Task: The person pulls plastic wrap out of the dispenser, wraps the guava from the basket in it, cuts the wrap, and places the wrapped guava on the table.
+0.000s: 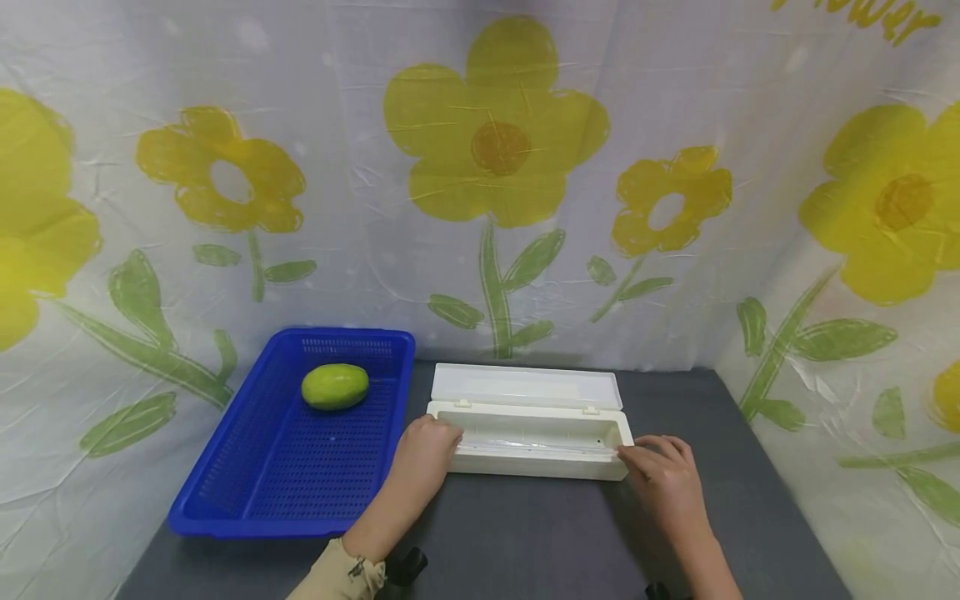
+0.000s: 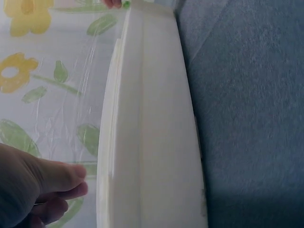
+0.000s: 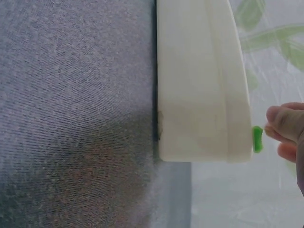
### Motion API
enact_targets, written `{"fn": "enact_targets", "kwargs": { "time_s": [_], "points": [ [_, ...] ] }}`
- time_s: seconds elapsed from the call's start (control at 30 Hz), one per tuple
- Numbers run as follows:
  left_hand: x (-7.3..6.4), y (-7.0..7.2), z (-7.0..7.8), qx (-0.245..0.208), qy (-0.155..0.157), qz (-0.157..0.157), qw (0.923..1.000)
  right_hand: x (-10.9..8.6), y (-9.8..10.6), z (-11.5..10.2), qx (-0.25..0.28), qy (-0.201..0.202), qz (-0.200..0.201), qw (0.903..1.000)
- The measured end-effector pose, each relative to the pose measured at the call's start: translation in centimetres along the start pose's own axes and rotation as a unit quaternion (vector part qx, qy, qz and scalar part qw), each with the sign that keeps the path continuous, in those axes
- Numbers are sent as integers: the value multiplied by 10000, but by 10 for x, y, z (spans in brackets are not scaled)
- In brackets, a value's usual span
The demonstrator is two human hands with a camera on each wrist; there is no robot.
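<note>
- Nearest the camera, a cream fabric sleeve with a dark print (image 1: 341, 575) covers the left forearm.
- The left hand (image 1: 422, 454) is at the left end of a long white plastic box with a hinged lid (image 1: 536, 467), thumb and fingertips together, apparently pinching a sheet of clear, shiny plastic film (image 1: 540, 447).
- The right hand (image 1: 663, 475) mirrors it at the right end, thumb and finger together beside a small green plastic tab (image 3: 257, 139), seemingly on the film too; its thin edge is hard to make out.
- The film lies along the box's front edge, between the hands; the lid stands open behind.
- The film should be nearly weightless, limp, clingy and easily torn; its two corners look the best hold.
- The box seems stiff and light, perhaps smooth enough to slide on the dark grey cloth-covered table (image 1: 540, 533); its end walls suit gripping.
</note>
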State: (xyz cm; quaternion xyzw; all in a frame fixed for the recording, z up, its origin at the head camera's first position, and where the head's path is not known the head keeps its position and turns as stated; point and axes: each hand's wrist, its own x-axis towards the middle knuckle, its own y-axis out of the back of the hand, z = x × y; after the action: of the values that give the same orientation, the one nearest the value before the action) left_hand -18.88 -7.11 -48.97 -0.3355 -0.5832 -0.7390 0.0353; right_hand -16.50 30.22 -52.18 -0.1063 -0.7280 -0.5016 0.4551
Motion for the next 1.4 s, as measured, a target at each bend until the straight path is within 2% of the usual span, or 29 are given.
{"fn": "enact_targets", "kwargs": {
  "time_s": [0.17,0.27,0.4,0.53,0.63,0.87,1.0,1.1,1.17,1.4],
  "points": [
    [-1,7,-1,-200,17,-591,9981,2,1,-3,3,-104,75,9999],
    [-2,8,-1,-280,-49,-788,9965,3,1,-4,30,-102,166,9998],
    [-3,10,-1,-127,-136,-783,9968,7,1,-5,-39,-10,289,9996],
    [-2,10,-3,-71,-47,-656,9978,10,0,-6,-148,95,398,9991],
    [0,8,-5,-209,56,-665,9976,10,-1,-5,-148,72,449,9989],
    [5,6,-8,-897,496,-1160,9879,10,-1,-3,-128,80,488,9987],
    [7,3,-10,-772,269,-1362,9873,11,-1,-3,-128,93,480,9987],
    [8,3,-10,-531,15,-1363,9892,12,0,-4,-132,90,476,9987],
    [8,3,-11,-407,-49,-1304,9906,12,0,-4,-131,78,472,9988],
    [11,11,-14,-349,133,-823,9959,15,2,-5,-125,-30,501,9987]
  ]
}}
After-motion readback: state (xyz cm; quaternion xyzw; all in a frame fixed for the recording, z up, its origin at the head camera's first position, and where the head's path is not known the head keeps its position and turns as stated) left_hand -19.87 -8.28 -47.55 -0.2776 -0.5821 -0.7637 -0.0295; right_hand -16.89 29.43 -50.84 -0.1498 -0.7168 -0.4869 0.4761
